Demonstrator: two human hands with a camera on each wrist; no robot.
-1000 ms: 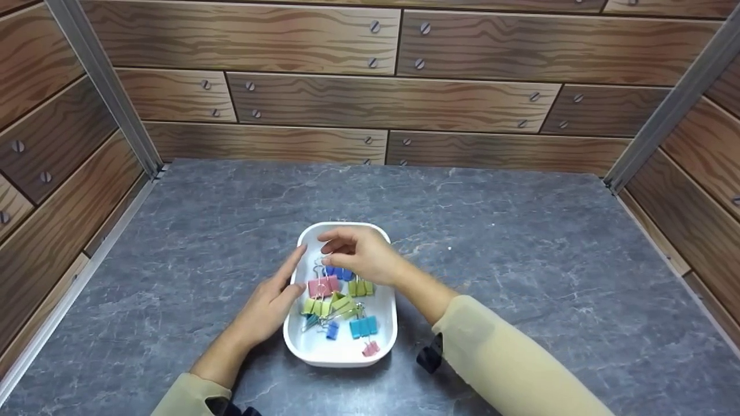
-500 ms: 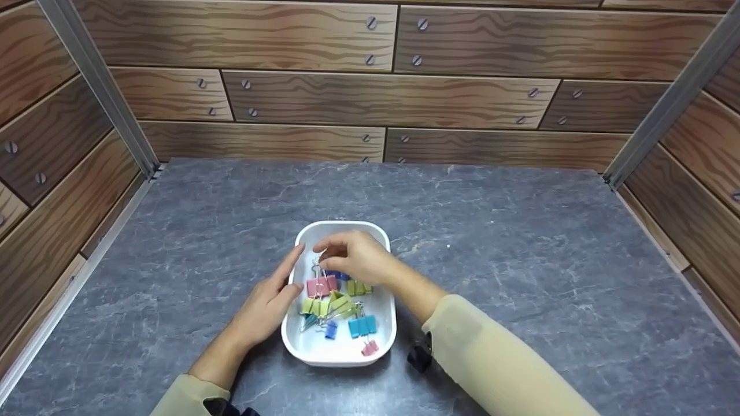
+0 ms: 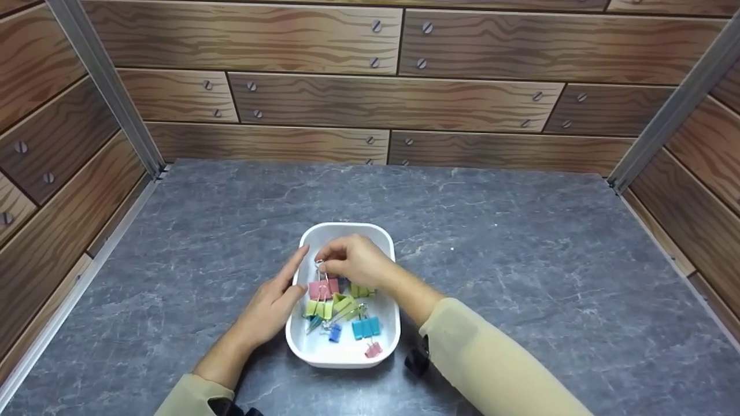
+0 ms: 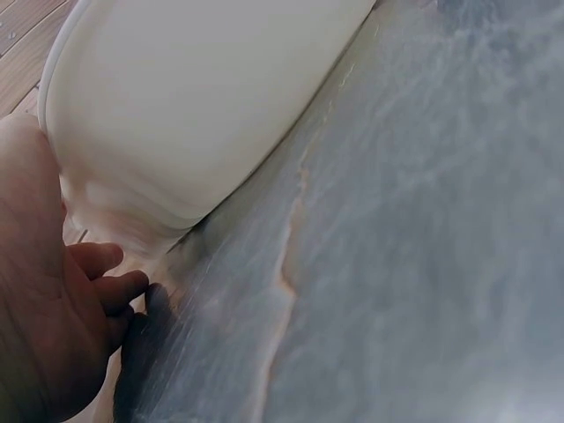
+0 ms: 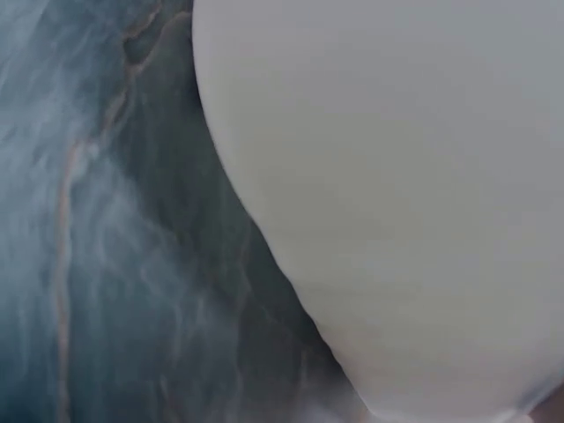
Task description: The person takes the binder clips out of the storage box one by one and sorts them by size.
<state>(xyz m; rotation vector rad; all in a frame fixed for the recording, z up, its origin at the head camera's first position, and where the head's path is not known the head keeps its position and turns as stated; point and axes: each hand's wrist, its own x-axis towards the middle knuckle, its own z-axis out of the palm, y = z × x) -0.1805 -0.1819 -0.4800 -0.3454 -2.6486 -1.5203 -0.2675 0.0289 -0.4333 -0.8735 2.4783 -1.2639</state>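
Note:
A white rectangular tray (image 3: pixel 342 361) holds several binder clips in pink, lime, blue and teal. My left hand (image 3: pixel 270 306) rests at its left rim, index finger and thumb stretched along the edge. In the left wrist view, that hand (image 4: pixel 48 291) lies against the tray's outer wall (image 4: pixel 194 97), its lower fingers loosely bent. My right hand (image 3: pixel 355 260) reaches into the tray's far half; thumb and index finger pinch the wire handle of a pink binder clip (image 3: pixel 322 290). Blue clips behind it are mostly covered by this hand.
A lime clip (image 3: pixel 319 309), a teal clip (image 3: pixel 365 327), a small blue clip (image 3: pixel 335 333) and a small pink clip (image 3: pixel 373 349) lie nearer me in the tray. Grey marbled tabletop (image 3: pixel 520 260) surrounds it, bounded by wood-patterned walls (image 3: pixel 312 98). Blurred pale surface (image 5: pixel 388 176) fills the right wrist view.
My right hand has come down and slightly towards me, its thumb and index finger closing on the pink clip's wire handle. The left hand stays at the rim.

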